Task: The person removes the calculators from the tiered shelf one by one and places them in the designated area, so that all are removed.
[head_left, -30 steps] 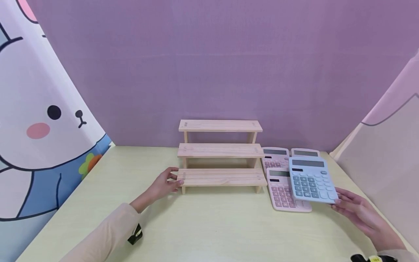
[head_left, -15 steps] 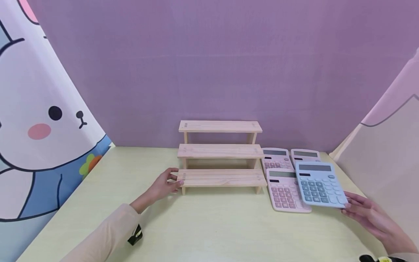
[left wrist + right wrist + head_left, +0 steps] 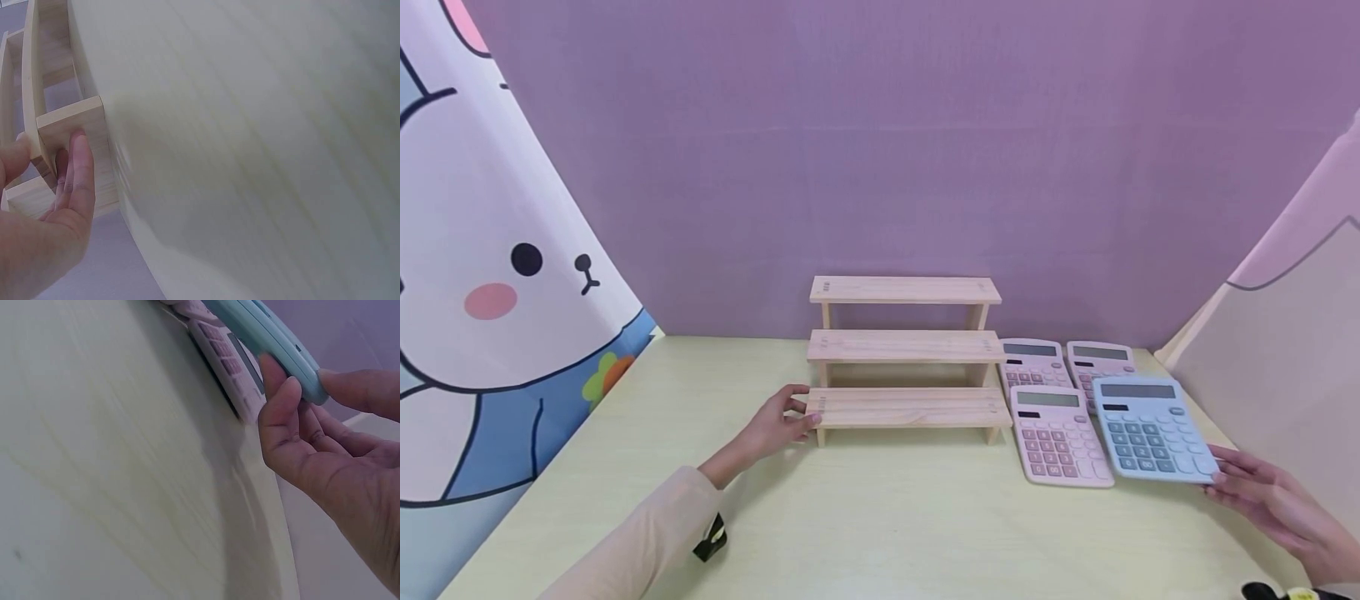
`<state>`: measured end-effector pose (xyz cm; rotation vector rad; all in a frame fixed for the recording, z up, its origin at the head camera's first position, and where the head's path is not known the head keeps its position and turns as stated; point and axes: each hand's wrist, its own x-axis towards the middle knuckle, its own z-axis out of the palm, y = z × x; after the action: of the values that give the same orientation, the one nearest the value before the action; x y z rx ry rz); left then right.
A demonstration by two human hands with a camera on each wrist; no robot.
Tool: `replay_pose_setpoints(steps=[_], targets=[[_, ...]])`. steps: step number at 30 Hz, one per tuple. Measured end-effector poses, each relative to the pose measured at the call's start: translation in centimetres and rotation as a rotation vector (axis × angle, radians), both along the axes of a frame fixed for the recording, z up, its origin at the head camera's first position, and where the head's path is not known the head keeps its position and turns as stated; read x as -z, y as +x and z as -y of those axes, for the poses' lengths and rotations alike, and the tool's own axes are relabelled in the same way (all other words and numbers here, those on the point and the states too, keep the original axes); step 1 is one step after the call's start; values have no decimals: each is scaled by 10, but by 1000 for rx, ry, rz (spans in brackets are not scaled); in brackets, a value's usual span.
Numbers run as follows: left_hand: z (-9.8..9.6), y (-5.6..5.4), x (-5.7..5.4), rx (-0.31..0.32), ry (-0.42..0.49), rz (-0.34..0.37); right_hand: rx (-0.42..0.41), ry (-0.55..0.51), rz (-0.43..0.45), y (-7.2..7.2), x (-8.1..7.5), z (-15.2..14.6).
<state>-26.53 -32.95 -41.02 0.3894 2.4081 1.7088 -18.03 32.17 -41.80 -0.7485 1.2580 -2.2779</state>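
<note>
A three-step wooden display stand stands against the back wall. My left hand grips the left end of its lowest step; in the left wrist view the thumb lies on the board and the fingers reach underneath. Over on the right, a blue calculator is held up, tilted, with its keys showing. My right hand pinches its lower right corner between thumb and fingers, as the right wrist view also shows on the calculator's edge. Part of the calculator overlaps the pink one behind it.
Three pink calculators lie right of the stand: one in front, one at back left and one at back right. A purple backdrop closes off the back. A grey-white panel borders the table's right side.
My right hand has carried the blue calculator rightward and slightly toward me, uncovering the front pink calculator and more of the back-right one. The left hand has stayed on the stand.
</note>
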Motion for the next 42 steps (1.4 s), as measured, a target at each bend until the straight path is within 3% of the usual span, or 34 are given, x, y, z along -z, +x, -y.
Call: replay_pose_setpoints(steps=[7, 16, 42], targets=[[0, 0, -1, -2, -2, 0, -75, -34, 58, 1, 3, -10], [0, 0, 0, -1, -3, -3, -8, 55, 84, 3, 8, -20], [0, 1, 1, -7, 9, -6, 1, 151, 50, 2, 8, -18]])
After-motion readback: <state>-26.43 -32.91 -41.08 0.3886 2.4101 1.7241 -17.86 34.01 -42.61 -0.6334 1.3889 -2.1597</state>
